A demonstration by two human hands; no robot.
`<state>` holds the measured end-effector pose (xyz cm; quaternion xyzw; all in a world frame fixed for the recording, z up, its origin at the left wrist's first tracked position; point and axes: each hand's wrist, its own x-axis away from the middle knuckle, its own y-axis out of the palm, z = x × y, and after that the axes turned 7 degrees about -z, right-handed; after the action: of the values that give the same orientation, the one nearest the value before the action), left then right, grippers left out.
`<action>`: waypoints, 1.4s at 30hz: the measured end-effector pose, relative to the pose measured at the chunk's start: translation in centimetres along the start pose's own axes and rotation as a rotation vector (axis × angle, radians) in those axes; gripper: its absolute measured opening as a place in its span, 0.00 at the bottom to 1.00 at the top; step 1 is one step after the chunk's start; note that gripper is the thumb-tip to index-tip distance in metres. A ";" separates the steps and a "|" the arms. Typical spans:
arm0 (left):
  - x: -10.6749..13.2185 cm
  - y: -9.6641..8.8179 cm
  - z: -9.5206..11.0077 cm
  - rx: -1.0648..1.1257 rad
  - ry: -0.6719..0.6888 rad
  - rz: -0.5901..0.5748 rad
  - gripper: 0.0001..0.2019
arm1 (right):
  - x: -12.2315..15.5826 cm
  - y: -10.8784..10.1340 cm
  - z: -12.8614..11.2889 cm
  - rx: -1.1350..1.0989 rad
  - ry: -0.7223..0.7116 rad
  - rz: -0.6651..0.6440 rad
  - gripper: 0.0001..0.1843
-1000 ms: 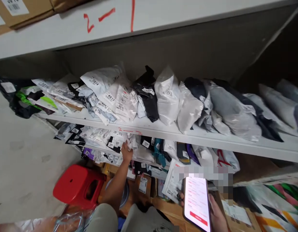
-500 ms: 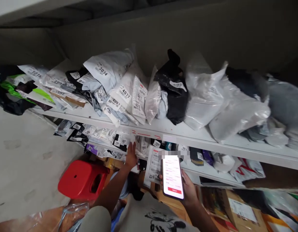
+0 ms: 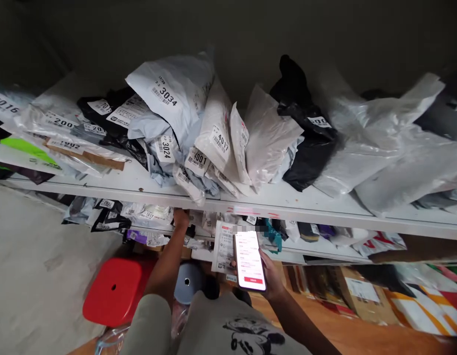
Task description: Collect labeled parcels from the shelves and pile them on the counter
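Observation:
My right hand [image 3: 272, 277] is closed around a smartphone [image 3: 250, 264] with a lit screen, white with a red bar at its foot. A white parcel bag [image 3: 223, 249] with a printed label stands just left of the phone, partly behind it; I cannot tell how it is held. My left hand [image 3: 181, 218] reaches under the front edge of the upper shelf, among the packages of the lower shelf. It is beside a white parcel labelled 1017 [image 3: 150, 215]; its fingers are hidden.
The upper shelf [image 3: 169, 195] bears several numbered bags, among them a white one marked 3034 [image 3: 165, 93] and a black one [image 3: 306, 158]. A red stool [image 3: 110, 296] and a blue-grey round stool [image 3: 189, 283] stand below. Cardboard boxes [image 3: 369, 301] are at lower right.
My left hand has moved left and further in under the upper shelf. The phone and the white parcel beside it have shifted slightly left. The view has come closer to the upper shelf.

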<state>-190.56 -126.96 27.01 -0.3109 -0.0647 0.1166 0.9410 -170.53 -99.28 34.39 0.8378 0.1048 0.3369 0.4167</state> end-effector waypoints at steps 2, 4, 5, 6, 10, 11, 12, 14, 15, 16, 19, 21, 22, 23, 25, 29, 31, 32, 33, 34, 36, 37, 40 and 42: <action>0.4 -1.4 0.1 0.030 0.018 0.046 0.03 | -0.2 0.1 0.3 -0.024 0.009 0.001 0.28; 1.6 -3.2 0.0 0.072 0.011 0.098 0.03 | -0.2 0.0 0.6 -0.036 0.004 -0.004 0.27; 2.7 -4.2 -0.1 0.100 0.010 0.123 0.04 | -0.2 -0.1 0.8 -0.035 -0.005 -0.001 0.27; 4.1 -5.3 -0.2 0.130 0.011 0.145 0.04 | -0.2 -0.2 0.9 -0.031 -0.013 0.003 0.27; 12.1 -9.3 -0.2 0.282 0.033 0.210 0.15 | -0.1 -0.2 1.2 -0.019 -0.020 0.035 0.27; 14.1 -9.8 0.1 0.370 0.035 0.217 0.20 | 0.1 -0.1 1.2 -0.016 -0.013 0.053 0.27; 16.0 -10.2 0.4 0.526 0.024 0.175 0.26 | 0.2 -0.1 1.1 -0.014 -0.004 0.072 0.26; 18.6 -10.2 1.5 0.714 0.002 0.051 0.33 | 0.8 0.0 0.8 -0.008 0.022 0.084 0.24; 19.4 -10.0 2.1 0.748 0.000 -0.022 0.33 | 1.2 -0.1 0.6 -0.002 0.033 0.071 0.25; 19.8 -9.6 2.8 0.734 0.010 -0.084 0.30 | 1.7 -0.2 0.4 0.007 0.041 0.049 0.25; 19.8 -8.3 4.9 0.675 0.066 -0.207 0.27 | 3.6 -0.9 -0.4 0.045 0.035 -0.019 0.27; 19.7 -7.5 6.4 0.698 0.085 -0.274 0.33 | 5.1 -1.5 -0.8 0.078 -0.014 -0.042 0.28; 19.8 -7.1 7.1 0.712 0.095 -0.304 0.35 | 5.9 -1.8 -0.9 0.092 -0.049 -0.049 0.29; 20.0 -6.6 7.7 0.716 0.109 -0.333 0.37 | 6.7 -2.0 -1.1 0.100 -0.090 -0.052 0.30; 20.7 -5.7 8.9 0.696 0.144 -0.387 0.38 | 8.4 -2.4 -1.3 0.091 -0.163 -0.045 0.33; 22.3 -3.1 10.9 0.652 0.169 -0.528 0.37 | 12.0 -3.0 -1.5 0.026 -0.204 -0.060 0.35; 23.1 -1.4 11.7 0.650 0.172 -0.588 0.37 | 13.6 -3.4 -1.5 0.003 -0.218 -0.079 0.36; 23.6 -0.5 12.2 0.654 0.180 -0.603 0.37 | 14.3 -3.5 -1.4 -0.004 -0.234 -0.078 0.37; 24.0 0.4 12.6 0.653 0.193 -0.613 0.36 | 14.9 -3.7 -1.4 -0.007 -0.248 -0.073 0.37; 24.6 1.2 13.1 0.645 0.208 -0.618 0.36 | 15.4 -3.9 -1.4 -0.010 -0.262 -0.066 0.37; 25.7 2.5 14.1 0.615 0.232 -0.625 0.36 | 16.4 -4.2 -1.4 -0.025 -0.291 -0.053 0.36; 26.3 2.9 14.6 0.599 0.235 -0.628 0.37 | 16.8 -4.4 -1.5 -0.035 -0.304 -0.052 0.35; 28.0 3.3 16.1 0.573 0.255 -0.620 0.41 | 18.5 -5.1 -1.7 -0.046 -0.321 -0.054 0.33; 28.8 3.3 16.9 0.542 0.293 -0.574 0.40 | 19.7 -5.7 -1.8 -0.030 -0.323 -0.039 0.33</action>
<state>-166.66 -107.28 39.94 -0.0347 0.0187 -0.1829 0.9823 -156.31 -85.53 40.19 0.8726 0.0478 0.1912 0.4469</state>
